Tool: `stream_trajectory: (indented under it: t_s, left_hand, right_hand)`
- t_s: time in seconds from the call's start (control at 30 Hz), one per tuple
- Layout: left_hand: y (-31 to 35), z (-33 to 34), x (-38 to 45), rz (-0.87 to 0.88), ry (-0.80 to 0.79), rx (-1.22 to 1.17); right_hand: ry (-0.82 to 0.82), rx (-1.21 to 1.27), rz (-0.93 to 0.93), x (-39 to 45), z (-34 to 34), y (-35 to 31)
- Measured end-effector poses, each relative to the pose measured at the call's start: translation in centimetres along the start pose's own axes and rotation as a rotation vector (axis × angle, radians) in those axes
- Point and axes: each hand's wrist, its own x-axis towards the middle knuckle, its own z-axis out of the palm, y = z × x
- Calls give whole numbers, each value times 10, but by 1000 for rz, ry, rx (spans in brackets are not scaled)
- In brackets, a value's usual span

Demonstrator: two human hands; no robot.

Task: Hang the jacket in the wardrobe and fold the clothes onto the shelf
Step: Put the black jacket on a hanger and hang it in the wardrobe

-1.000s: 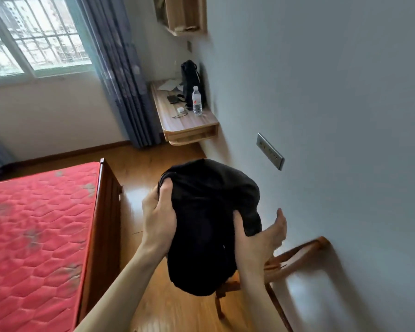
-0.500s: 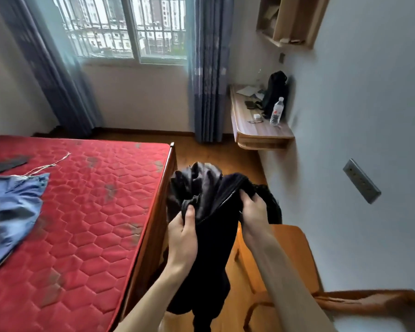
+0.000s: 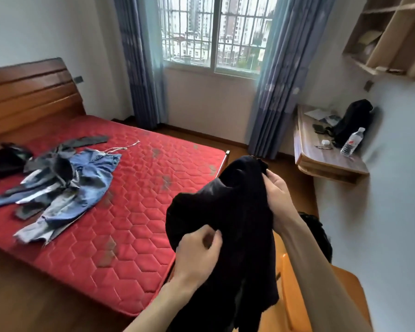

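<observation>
From the head view, both hands grip the black jacket (image 3: pixel 225 212), held in the air between the bed (image 3: pixel 134 212) and the orange chair (image 3: pixel 321 295). The left hand (image 3: pixel 197 257) bunches its lower edge; the right hand (image 3: pixel 277 200) pinches the top. The limp cloth could slip, or snag on the chair, since it hangs bunched and loose. Half a second ago the view faced more to the right; now the jeans (image 3: pixel 74 185) and other clothes on the bed show fully.

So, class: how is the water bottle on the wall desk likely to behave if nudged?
The water bottle stands upright, tall and narrow, so it would probably tip easily. It looks like clear thin plastic, likely light. On its side, it would probably roll along the desk.
</observation>
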Motion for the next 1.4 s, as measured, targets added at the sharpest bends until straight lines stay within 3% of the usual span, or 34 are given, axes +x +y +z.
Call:
stream_trajectory:
  t_s: [0.13,0.2,0.27,0.33,0.43,0.57,0.7,0.83,0.9,1.0,1.13,1.3,1.4]
  left_hand:
    - [36,-48,22,379,397,-28]
    - [52,-68,44,483,335,27]
    - [60,-84,65,518,82,78]
    - [67,-94,77,514,-139,68]
    - [68,-95,80,417,-215,-7]
    - [66,-88,76,394,-29,77]
    - [77,-86,74,444,122,109]
    - [90,-92,76,392,304,121]
    - [95,-99,76,382,374,176]
    - [99,-116,74,346,403,284]
    - [88,-150,64,257,413,393]
    - [71,-196,43,265,619,515]
    - [65,-223,31,222,697,564]
  right_hand:
    - [-173,-30,15,3,20,-5]
    - [-278,-73,13,5,28,-4]
    - [-345,-107,3,7,33,-4]
    - [-387,-142,-1,10,35,-5]
    - [-429,-194,32,15,37,-7]
    - [-443,-365,-66,25,40,-4]
    - [-387,-346,-151,27,39,-2]
    - [-259,-625,-583,20,37,17]
    - [-242,-631,-733,23,42,28]
    - [-338,-510,-726,33,51,26]
    - [-431,-566,-777,53,75,6]
    - [-559,-587,-1025,57,139,-34]
    - [-687,-504,-1070,51,185,-57]
